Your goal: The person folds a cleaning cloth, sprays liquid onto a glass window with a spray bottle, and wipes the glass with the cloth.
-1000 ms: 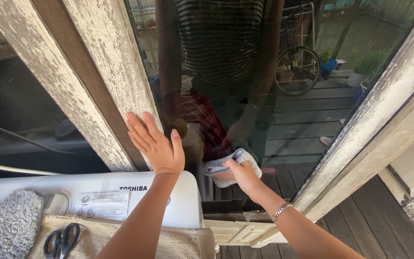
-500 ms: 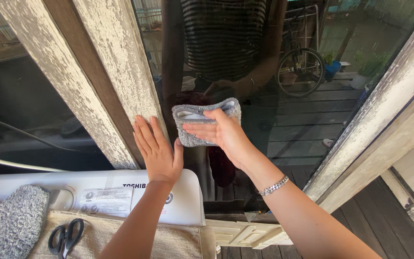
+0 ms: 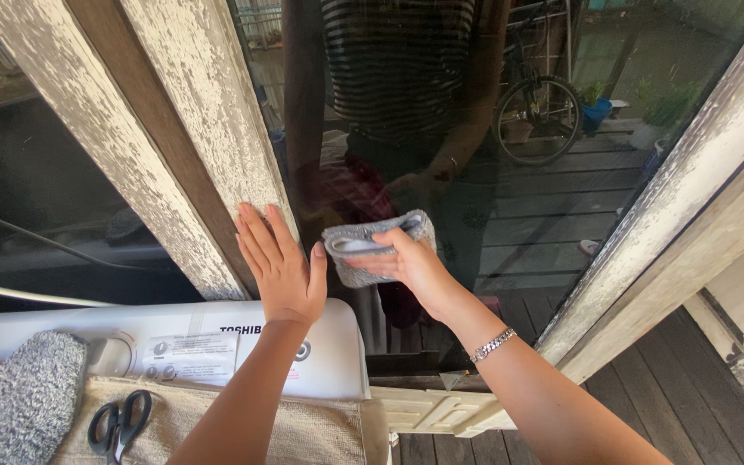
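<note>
A folded grey cloth (image 3: pixel 370 247) is gripped in the right hand (image 3: pixel 406 263), with the fingers curled over its upper fold, and is pressed flat against the dark glass pane (image 3: pixel 492 172) at about mid height, close to the pane's left edge. The left hand (image 3: pixel 279 269) is laid open on the peeling white frame post (image 3: pixel 208 129), fingers spread and straight, nothing grasped, the thumb lying at the edge of the glass. Below that hand a white appliance (image 3: pixel 337 362) is seen, and on the beige fabric (image 3: pixel 217 430) spread over it lie black scissors (image 3: pixel 118 422) and a grey fluffy pad (image 3: pixel 23 396), both well apart from the hands. A silver bracelet (image 3: pixel 492 344) is worn on the right wrist. As for progress, the wiping is judged to be under way rather than finished: the glass around the cloth reflects the decking (image 3: pixel 553 215) and a bicycle (image 3: pixel 536 116) fairly cleanly, but whether the upper part and the right side have been wiped cannot be told from the reflections. The lower strip by the sill is partly hidden behind the forearm.
</note>
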